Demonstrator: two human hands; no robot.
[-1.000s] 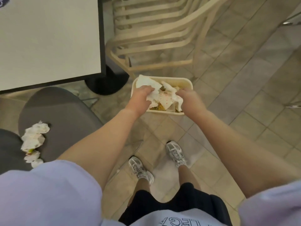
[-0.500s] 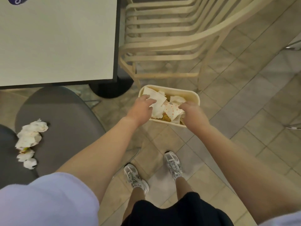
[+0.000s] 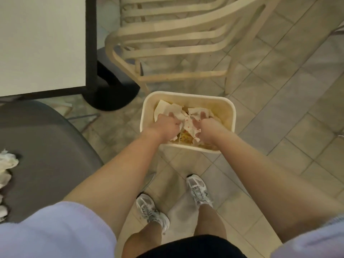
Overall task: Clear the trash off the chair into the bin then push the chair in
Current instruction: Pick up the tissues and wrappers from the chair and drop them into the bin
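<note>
A cream plastic bin [image 3: 230,116] stands on the tiled floor in front of my feet. Both my hands are down inside it. My left hand [image 3: 165,126] has its fingers curled into crumpled white paper [image 3: 167,108]. My right hand [image 3: 203,125] pinches a white wrapper with red dots [image 3: 189,126] between thumb and fingers. Yellowish food scraps lie under the paper. To my left is the grey chair seat [image 3: 48,146], with several crumpled tissues [image 3: 7,162] lying on it at the frame's left edge.
A white table with a black edge [image 3: 42,43] is at the upper left, its black round base [image 3: 113,97] on the floor beside the bin. Stacked cream plastic chairs [image 3: 176,36] stand just behind the bin. Tiled floor [image 3: 279,118] extends to the right.
My two hands have carried the paper wrappers from above the bin's rim down into the bin. The view has shifted closer to the bin.
</note>
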